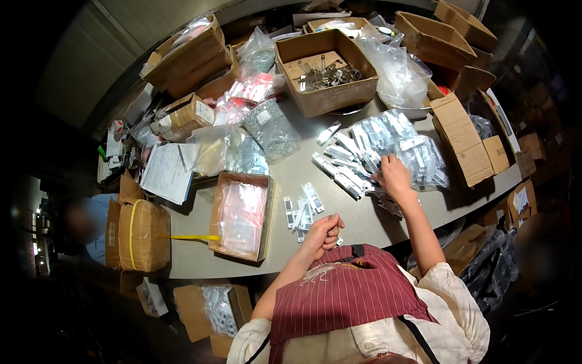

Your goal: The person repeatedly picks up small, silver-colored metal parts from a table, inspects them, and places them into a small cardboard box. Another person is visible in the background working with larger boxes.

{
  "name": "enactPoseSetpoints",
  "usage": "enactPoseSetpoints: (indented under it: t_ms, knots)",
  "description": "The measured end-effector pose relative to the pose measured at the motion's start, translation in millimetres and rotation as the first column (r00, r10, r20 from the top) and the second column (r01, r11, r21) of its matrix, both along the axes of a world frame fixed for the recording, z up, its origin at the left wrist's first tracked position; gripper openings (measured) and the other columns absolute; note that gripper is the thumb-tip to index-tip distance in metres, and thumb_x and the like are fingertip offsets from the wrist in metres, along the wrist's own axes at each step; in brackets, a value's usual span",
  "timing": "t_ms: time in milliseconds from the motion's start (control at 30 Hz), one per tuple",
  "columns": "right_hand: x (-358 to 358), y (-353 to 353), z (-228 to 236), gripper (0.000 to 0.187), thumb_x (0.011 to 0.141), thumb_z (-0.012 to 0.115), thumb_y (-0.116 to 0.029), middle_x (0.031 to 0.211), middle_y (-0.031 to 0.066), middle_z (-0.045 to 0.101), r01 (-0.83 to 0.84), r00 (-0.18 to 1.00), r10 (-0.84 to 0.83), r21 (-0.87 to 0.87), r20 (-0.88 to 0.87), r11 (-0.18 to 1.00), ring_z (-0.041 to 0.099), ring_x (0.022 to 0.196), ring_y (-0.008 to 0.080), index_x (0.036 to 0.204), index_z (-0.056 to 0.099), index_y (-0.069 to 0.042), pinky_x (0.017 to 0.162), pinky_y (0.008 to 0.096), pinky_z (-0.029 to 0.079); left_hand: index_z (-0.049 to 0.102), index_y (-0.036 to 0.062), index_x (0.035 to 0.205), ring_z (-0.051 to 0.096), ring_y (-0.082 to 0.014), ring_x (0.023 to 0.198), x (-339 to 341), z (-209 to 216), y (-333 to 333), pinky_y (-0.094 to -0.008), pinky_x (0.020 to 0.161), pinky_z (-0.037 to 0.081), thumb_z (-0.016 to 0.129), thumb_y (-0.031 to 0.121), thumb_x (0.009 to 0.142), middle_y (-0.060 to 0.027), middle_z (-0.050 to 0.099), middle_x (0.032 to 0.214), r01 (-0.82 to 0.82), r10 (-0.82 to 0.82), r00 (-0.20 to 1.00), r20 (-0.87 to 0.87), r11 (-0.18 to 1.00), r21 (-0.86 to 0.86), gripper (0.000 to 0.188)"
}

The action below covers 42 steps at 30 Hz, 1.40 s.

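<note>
My left hand (pixel 324 235) is closed close to my apron, above the table's near edge. Whatever its fingers hold, if anything, is hidden. Just beyond it lies a small group of flat, narrow white and silver parts (pixel 301 213). My right hand (pixel 395 177) reaches into a larger pile of the same long parts (pixel 348 159), fingers curled down among them. What lies between those fingertips cannot be made out. Clear plastic bags of similar parts (pixel 421 159) rest against the pile, beside and beyond my right hand.
Left of the parts stands an open cardboard box (pixel 262 246) with clear and red plastic bags. A box of metal pieces (pixel 324 100) sits at the back. Papers (pixel 167 173) and a bag of small hardware (pixel 273 130) lie left; an open carton (pixel 464 142) stands right.
</note>
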State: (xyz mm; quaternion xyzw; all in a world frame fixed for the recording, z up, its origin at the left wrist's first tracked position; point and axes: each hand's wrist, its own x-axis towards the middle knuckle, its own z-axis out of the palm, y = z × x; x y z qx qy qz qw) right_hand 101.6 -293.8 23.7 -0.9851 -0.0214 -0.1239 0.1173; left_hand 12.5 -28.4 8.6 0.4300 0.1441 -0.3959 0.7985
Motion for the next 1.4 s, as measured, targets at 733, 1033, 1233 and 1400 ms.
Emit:
enactPoseSetpoints:
  t_ms: [733,1033,1233,1400]
  knots:
    - [5,-13,-5,0.028,0.072,0.075,-0.015,0.093,0.0210,0.062,-0.118,0.977,0.140,0.138,-0.159,0.983,0.063,0.088,0.0401,0.091,0.061,0.001,0.076,0.0483,0.051,0.067,0.0031,0.070,0.054,-0.0169,0.053,120,-38,-97,-0.0336,0.056,0.044,0.046,0.047,0.100,-0.0043,0.056,0.056,-0.102,-0.189,0.834,0.518,0.870,0.482,0.058]
    - [-9,-43,-14,0.025,0.072,0.072,-0.020,0.079,0.0214,0.063,-0.036,0.980,0.091,0.293,-0.177,0.955,0.062,0.075,0.0390,0.077,0.064,0.002,0.069,0.0463,0.049,0.072,-0.0050,0.085,0.068,-0.0412,0.088,169,-57,-145,-0.0484,0.085,0.051,0.054,0.034,0.091,-0.0241,0.070,0.085,-0.090,-0.622,0.619,0.480,0.550,0.830,0.044]
    - [-20,-73,-42,0.015,0.080,0.065,-0.013,0.068,0.0007,0.058,0.234,0.958,0.055,0.877,-0.282,0.419,0.052,0.063,0.0083,0.082,0.066,0.003,0.056,0.0262,0.040,0.068,-0.0063,0.093,0.067,-0.0383,0.091,146,-48,-144,-0.0474,0.078,0.050,0.053,0.024,0.090,-0.0260,0.068,0.090,-0.175,-0.716,0.537,0.446,0.423,0.889,0.034]
    - [-26,-60,-34,0.012,0.084,0.062,-0.012,0.074,-0.0038,0.060,0.281,0.955,0.047,0.943,-0.293,0.177,0.052,0.067,0.0047,0.086,0.067,-0.001,0.059,0.0230,0.040,0.068,0.0018,0.079,0.063,-0.0300,0.065,133,-47,-134,-0.0427,0.065,0.047,0.042,0.039,0.101,-0.0145,0.064,0.066,-0.253,-0.364,0.676,0.640,0.701,0.666,0.051]
